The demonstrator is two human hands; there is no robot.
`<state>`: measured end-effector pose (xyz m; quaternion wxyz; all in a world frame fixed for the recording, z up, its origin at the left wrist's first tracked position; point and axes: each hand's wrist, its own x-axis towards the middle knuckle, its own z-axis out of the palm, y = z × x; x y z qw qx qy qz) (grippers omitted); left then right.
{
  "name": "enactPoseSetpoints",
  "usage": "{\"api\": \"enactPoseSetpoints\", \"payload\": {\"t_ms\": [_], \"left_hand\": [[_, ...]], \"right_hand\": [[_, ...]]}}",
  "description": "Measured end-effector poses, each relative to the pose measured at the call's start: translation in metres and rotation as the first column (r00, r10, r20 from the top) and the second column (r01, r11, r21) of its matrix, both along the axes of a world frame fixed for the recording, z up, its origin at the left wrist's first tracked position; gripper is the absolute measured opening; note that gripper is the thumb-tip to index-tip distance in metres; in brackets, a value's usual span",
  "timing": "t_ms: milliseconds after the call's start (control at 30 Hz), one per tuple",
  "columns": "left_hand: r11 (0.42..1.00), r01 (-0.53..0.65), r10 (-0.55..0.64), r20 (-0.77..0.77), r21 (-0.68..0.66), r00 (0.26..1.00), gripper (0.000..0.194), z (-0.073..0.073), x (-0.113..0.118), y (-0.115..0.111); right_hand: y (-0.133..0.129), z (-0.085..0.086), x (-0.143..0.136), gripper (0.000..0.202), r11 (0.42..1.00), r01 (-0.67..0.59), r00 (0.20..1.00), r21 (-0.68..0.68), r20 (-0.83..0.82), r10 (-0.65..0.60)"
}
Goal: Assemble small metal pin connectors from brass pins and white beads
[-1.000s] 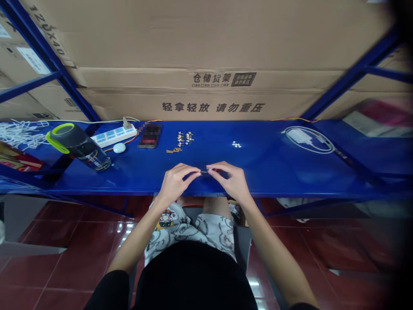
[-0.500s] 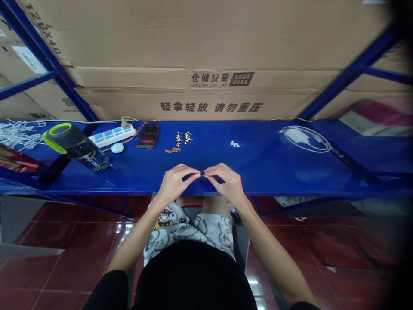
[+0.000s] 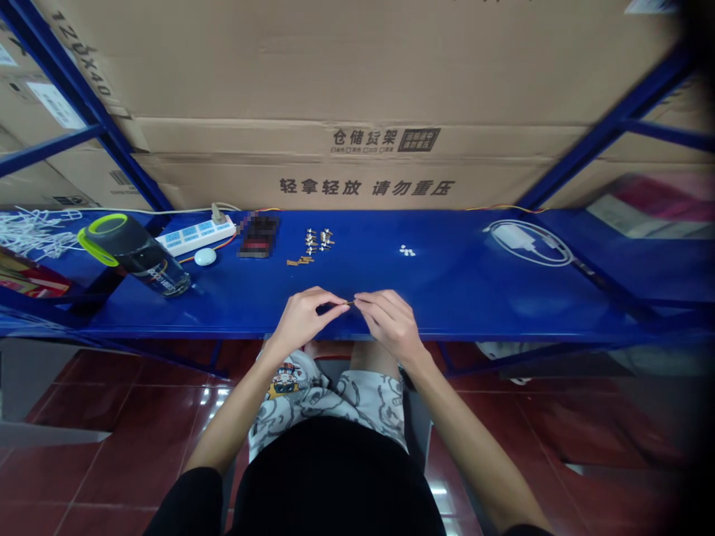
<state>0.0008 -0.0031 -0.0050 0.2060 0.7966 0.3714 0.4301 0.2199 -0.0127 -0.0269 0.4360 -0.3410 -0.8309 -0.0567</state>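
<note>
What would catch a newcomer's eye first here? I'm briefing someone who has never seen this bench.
Probably the two hands at the near edge of the blue shelf: the left hand and right hand pinch a tiny dark part between their fingertips. Behind them lies a cluster of small metal parts, and a green-rimmed bottle lies far left.

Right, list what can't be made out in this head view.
- Tiny part pinched between left hand and right hand: too small, fingertips cover it.
- Dark item on the shelf: blurred out.
- Small metal parts and white bits: too small.
- White ties: cut off at left edge.
</note>
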Motion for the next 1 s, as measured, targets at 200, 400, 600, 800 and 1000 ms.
{"api": "enactPoseSetpoints", "payload": {"t_ms": [200, 400, 600, 800, 1000], "left_hand": [[0.999, 0.017, -0.017, 0.007, -0.044, 1.000, 0.016, 0.001, -0.001, 0.000], [0.997, 0.052, -0.051, 0.023, -0.063, 0.998, 0.019, 0.001, -0.001, 0.000], [0.998, 0.049, -0.049, 0.008, -0.042, 0.999, 0.017, 0.002, -0.001, 0.001], [0.999, 0.026, -0.026, -0.012, 0.020, 1.000, 0.017, 0.003, 0.000, 0.003], [0.997, 0.065, -0.065, 0.014, -0.028, 0.998, 0.012, 0.005, -0.001, 0.002]], "right_hand": [[-0.001, -0.006, 0.002, 0.030, 1.000, 0.012, 0.999, -0.011, -0.038, -0.013], [-0.001, -0.010, 0.003, 0.032, 0.997, 0.048, 0.999, 0.061, -0.012, -0.047], [-0.002, -0.009, 0.001, 0.036, 0.994, 0.043, 0.998, 0.101, -0.039, -0.039], [-0.002, -0.011, 0.002, 0.038, 0.998, 0.031, 0.999, 0.061, -0.035, -0.029], [-0.002, -0.007, 0.001, 0.048, 0.992, -0.015, 0.998, 0.123, -0.063, 0.023]]}}
